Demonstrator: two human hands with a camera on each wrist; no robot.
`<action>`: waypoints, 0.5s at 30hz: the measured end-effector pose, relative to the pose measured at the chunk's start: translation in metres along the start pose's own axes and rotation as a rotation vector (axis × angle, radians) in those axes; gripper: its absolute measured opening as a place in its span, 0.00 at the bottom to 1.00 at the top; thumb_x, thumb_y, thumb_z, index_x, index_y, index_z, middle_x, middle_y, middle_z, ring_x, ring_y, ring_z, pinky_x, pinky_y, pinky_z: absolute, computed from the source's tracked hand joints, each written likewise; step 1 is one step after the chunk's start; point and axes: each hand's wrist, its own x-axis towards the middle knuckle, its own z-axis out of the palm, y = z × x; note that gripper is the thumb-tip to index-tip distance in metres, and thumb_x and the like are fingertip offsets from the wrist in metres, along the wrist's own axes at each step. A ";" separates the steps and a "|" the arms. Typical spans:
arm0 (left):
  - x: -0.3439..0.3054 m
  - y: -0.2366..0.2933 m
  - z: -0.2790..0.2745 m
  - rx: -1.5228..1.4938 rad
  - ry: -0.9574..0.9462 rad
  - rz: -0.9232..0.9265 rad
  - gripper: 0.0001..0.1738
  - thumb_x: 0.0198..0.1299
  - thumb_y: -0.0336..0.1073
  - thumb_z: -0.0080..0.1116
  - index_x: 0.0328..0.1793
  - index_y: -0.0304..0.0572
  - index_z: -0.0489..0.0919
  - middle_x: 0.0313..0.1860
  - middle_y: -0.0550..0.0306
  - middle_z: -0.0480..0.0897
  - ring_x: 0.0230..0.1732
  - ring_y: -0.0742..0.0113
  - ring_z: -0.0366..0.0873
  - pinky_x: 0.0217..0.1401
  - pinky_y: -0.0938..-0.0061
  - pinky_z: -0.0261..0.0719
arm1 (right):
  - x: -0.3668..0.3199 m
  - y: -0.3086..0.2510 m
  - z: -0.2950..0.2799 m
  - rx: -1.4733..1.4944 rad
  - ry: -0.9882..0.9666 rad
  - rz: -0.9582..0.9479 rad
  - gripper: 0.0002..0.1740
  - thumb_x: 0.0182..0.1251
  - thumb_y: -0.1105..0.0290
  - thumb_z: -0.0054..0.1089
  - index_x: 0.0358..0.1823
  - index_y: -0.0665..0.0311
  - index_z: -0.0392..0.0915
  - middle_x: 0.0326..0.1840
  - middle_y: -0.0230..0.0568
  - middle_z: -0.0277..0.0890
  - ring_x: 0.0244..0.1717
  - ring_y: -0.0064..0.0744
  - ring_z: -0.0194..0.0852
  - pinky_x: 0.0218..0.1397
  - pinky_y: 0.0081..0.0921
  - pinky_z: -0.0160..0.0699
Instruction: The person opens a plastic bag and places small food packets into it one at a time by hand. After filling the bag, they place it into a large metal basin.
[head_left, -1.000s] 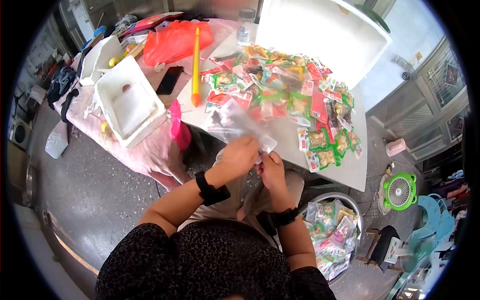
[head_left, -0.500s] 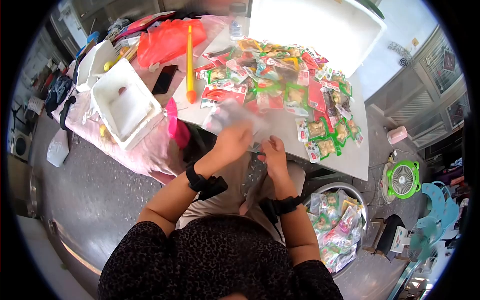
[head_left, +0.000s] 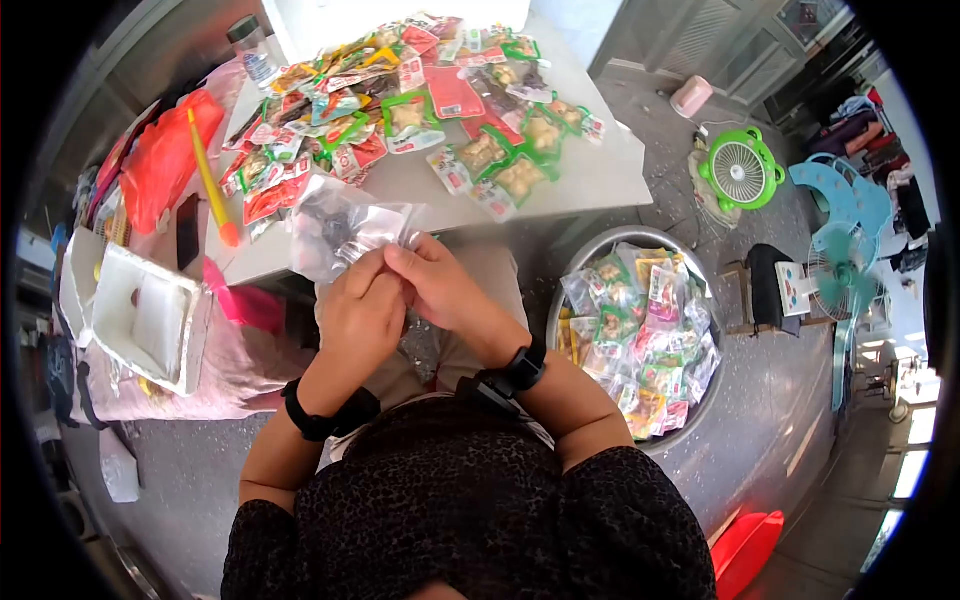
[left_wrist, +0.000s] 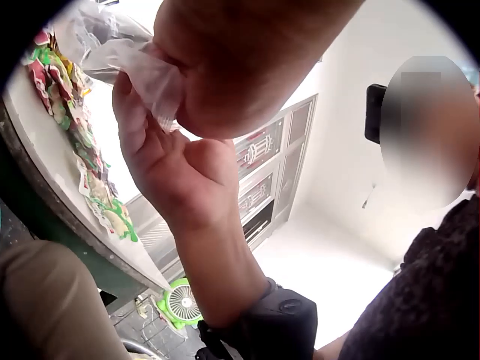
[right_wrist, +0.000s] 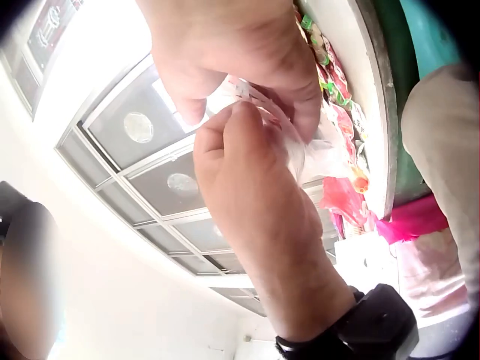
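Note:
A clear plastic bag (head_left: 335,235) with dark contents showing through it lies over the table's near edge in the head view. My left hand (head_left: 362,312) grips its gathered end with curled fingers. Close against it, my right hand (head_left: 440,285) pinches the same end, thumb on top. From the left wrist, the bag's crumpled film (left_wrist: 154,86) runs between both hands. The right wrist view shows the film (right_wrist: 298,154) folded at the fingers. Beyond the bag, many small snack packets (head_left: 350,120) are heaped on the white table (head_left: 590,180).
A metal basin (head_left: 712,375) full of packets stands on the floor at the right. Left of the table are a white foam box (head_left: 150,315), a phone (head_left: 188,232) and a yellow stick (head_left: 208,180). A green fan (head_left: 738,172) stands farther right.
The head view has turned to the right. My hands, apart half a second ago with the bag at the left one, are now together at the bag's end.

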 end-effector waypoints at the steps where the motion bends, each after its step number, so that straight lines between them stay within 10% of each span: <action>1: -0.002 0.003 0.004 -0.016 -0.040 0.013 0.10 0.38 0.25 0.51 0.32 0.35 0.73 0.39 0.50 0.72 0.33 0.52 0.73 0.31 0.65 0.71 | -0.003 0.003 -0.009 -0.159 0.166 0.035 0.16 0.61 0.66 0.46 0.46 0.69 0.63 0.37 0.36 0.69 0.36 0.19 0.68 0.38 0.18 0.69; 7: -0.008 0.020 0.020 -0.270 -0.212 0.193 0.14 0.41 0.26 0.53 0.38 0.34 0.72 0.42 0.48 0.72 0.37 0.53 0.71 0.38 0.67 0.70 | -0.051 -0.034 -0.036 -0.732 0.360 -0.093 0.11 0.60 0.71 0.43 0.42 0.68 0.68 0.37 0.38 0.71 0.38 0.23 0.69 0.39 0.21 0.70; 9: -0.009 0.024 0.014 -0.379 -0.257 0.198 0.13 0.43 0.27 0.53 0.39 0.34 0.71 0.41 0.48 0.72 0.38 0.53 0.71 0.40 0.68 0.70 | -0.078 -0.053 -0.053 -0.497 0.517 -0.010 0.12 0.60 0.69 0.44 0.40 0.68 0.69 0.33 0.33 0.70 0.30 0.18 0.67 0.32 0.17 0.67; 15: -0.032 -0.018 0.011 -0.456 -0.304 -0.162 0.12 0.47 0.27 0.52 0.40 0.35 0.71 0.38 0.49 0.74 0.35 0.58 0.72 0.38 0.71 0.70 | -0.178 -0.102 -0.144 -0.241 0.682 -0.344 0.15 0.61 0.73 0.40 0.49 0.70 0.64 0.45 0.43 0.69 0.45 0.34 0.70 0.49 0.31 0.70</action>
